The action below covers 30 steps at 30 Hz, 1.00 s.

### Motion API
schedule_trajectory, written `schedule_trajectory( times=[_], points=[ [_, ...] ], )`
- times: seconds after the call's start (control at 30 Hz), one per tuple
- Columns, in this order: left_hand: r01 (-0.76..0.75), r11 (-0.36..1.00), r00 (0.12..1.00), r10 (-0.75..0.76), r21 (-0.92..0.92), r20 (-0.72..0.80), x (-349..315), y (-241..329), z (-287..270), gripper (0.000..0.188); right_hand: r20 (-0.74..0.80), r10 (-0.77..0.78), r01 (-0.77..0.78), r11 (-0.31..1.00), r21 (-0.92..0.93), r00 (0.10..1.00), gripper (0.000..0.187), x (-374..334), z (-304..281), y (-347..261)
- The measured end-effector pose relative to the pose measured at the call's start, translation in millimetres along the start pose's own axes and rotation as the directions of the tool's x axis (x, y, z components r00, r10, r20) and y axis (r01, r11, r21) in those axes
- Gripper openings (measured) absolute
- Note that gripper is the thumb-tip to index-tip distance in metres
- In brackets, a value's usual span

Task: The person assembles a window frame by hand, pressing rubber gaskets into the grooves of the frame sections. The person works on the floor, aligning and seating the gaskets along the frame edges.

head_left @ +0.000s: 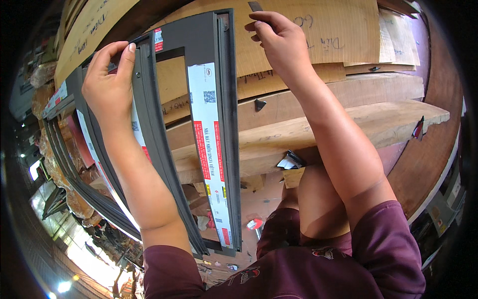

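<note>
A dark grey metal frame point(172, 44), apparently a window or door frame of profile bars, stands on the left and runs down toward me. White and red printed film point(203, 109) covers part of its bars. My left hand point(108, 77) is closed over the frame's far end, thumb and forefinger curved round a bar; the other fingertips are partly hidden. To the right of the frame, my right hand point(281, 37) is raised and apart from it. Its fingers pinch a small flat dark strip point(255, 6), whose kind I cannot make out.
Wooden boards with handwritten marks point(358, 32) lie behind the frame, and a thick plank point(378, 117) crosses at right. Small dark offcuts point(260, 104) and a black-and-white scrap point(291, 160) rest on the wood. More dark profiles point(107, 204) and wrapped bundles point(72, 187) stand at left.
</note>
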State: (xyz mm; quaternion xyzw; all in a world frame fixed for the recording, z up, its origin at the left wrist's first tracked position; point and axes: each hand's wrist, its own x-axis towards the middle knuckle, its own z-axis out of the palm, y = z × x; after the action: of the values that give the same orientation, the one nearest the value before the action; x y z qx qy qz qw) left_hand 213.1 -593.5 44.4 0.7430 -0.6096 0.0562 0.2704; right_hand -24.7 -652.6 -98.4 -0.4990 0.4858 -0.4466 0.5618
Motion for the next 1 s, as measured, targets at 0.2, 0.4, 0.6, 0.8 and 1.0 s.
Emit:
schedule_trajectory(
  times=[0.2,0.4,0.6,0.8,1.0],
  points=[
    [-0.027,0.991,0.997,0.036,0.128,-0.067,-2.5,4.5,3.1,0.019,0.005,0.015,-0.014,1.000,-0.014,1.000,0.030,-1.4,0.9,-0.5],
    [0.094,0.927,0.996,-0.086,0.364,-0.039,5.5,2.2,13.6,0.034,0.020,0.055,-0.055,0.998,0.000,0.998,0.030,-0.8,3.3,1.7],
    [0.125,0.931,0.987,-0.153,0.342,0.056,10.2,-6.2,12.0,0.032,0.034,0.067,-0.067,0.998,-0.020,0.997,0.030,-1.1,4.5,1.9],
    [0.090,0.952,0.988,-0.122,0.292,0.091,10.9,-4.5,7.7,0.035,0.049,0.072,-0.073,0.997,0.026,0.996,0.031,-2.8,5.6,2.4],
    [0.082,0.974,0.989,-0.106,0.213,0.106,9.4,-4.8,6.0,0.034,0.018,0.042,-0.043,0.998,0.050,0.999,0.033,-1.0,6.1,8.0]
  ],
)
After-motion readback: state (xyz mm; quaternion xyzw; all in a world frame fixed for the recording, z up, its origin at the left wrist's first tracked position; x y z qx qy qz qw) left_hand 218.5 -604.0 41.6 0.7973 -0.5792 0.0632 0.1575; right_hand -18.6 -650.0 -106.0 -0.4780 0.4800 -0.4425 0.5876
